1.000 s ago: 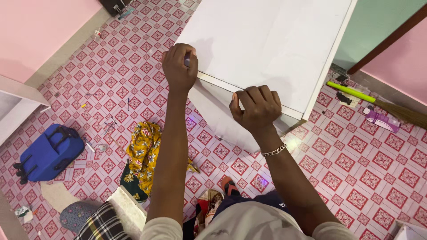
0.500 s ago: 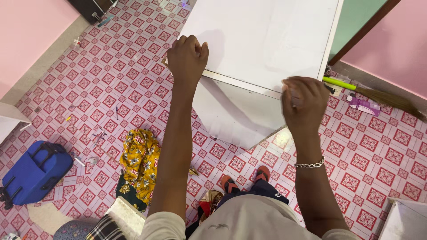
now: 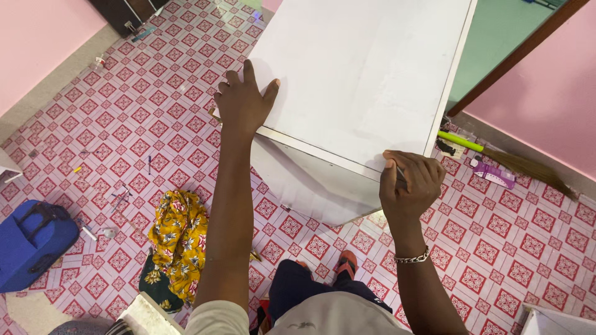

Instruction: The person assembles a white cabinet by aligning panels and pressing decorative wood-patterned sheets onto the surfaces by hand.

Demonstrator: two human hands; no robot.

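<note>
Both hands have shifted since half a second ago: the left hand (image 3: 244, 102), which was curled at the near edge of the white panel (image 3: 366, 68), now lies flat on its top with fingers spread open, near the left corner, and the right hand (image 3: 411, 181) has slid down to the right end of the near edge. Its fingers are closed around a thin dark tool (a pencil or marker, I cannot tell which) whose tip is hidden at the edge. A bracelet (image 3: 412, 257) sits on that wrist.

The panel rests on a white cabinet body (image 3: 310, 186) standing on the patterned red floor tiles (image 3: 143, 124), directly ahead of the person's feet. As a judgement, the board looks seated and steadied, with marking or aligning along the near edge under way; no screws or fastenings show, so fixing seems left to do.

Around it: a yellow flowered cloth (image 3: 177, 239) lies on the floor to the left, a blue bag (image 3: 28, 242) further left, and a broom with a green handle (image 3: 496, 155) lies along the pink wall.
</note>
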